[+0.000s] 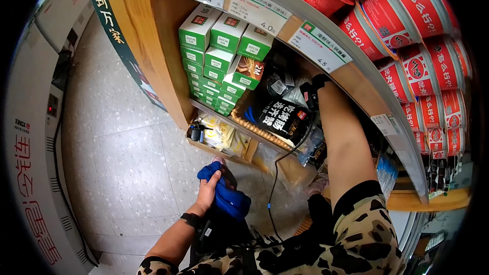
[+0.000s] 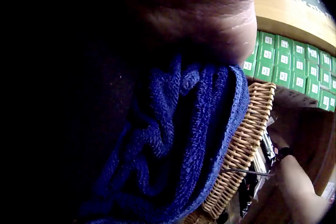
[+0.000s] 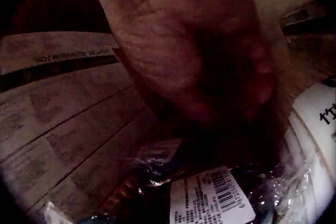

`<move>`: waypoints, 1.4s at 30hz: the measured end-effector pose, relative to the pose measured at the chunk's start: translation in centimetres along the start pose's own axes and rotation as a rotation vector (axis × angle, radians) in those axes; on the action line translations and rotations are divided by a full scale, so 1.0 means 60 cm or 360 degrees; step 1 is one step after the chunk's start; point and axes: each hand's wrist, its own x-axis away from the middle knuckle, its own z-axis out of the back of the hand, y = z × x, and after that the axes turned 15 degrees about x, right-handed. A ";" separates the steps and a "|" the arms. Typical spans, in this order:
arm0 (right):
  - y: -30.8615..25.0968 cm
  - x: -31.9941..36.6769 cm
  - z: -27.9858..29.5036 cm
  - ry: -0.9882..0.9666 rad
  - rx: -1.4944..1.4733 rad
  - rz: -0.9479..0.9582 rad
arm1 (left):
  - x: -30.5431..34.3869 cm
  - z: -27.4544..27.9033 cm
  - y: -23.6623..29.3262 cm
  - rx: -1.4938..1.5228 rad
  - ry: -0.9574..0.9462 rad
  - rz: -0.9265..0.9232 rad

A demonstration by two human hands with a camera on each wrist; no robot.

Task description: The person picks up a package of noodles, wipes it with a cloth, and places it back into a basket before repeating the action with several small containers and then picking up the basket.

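Observation:
My left hand (image 1: 207, 192) grips a bunched blue towel (image 1: 232, 199) low in front of my body. In the left wrist view the towel's folds (image 2: 197, 129) hang below the heel of that hand. My right arm reaches into the shelf under the price tags, and its hand is mostly hidden in the head view. The right wrist view has the right hand (image 3: 210, 61) in deep shade, fingers bent down over plastic-wrapped packs with a white barcode label (image 3: 210, 200); I cannot tell whether it holds one. A black printed package (image 1: 280, 117) lies near that arm.
A wicker basket (image 2: 247, 140) borders the packs. Stacked green boxes (image 1: 221, 61) stand left of it, with a carton of packets (image 1: 224, 135) below. Red noodle tubs (image 1: 402, 15) crowd the upper shelf, whose edge (image 1: 356, 66) overhangs my arm. A dark cable (image 1: 275, 183) hangs down in front.

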 end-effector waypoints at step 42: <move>0.026 0.025 0.035 0.0019 -0.0048 -0.0044 | -0.013 0.009 -0.024 -0.0149 0.0021 -0.0123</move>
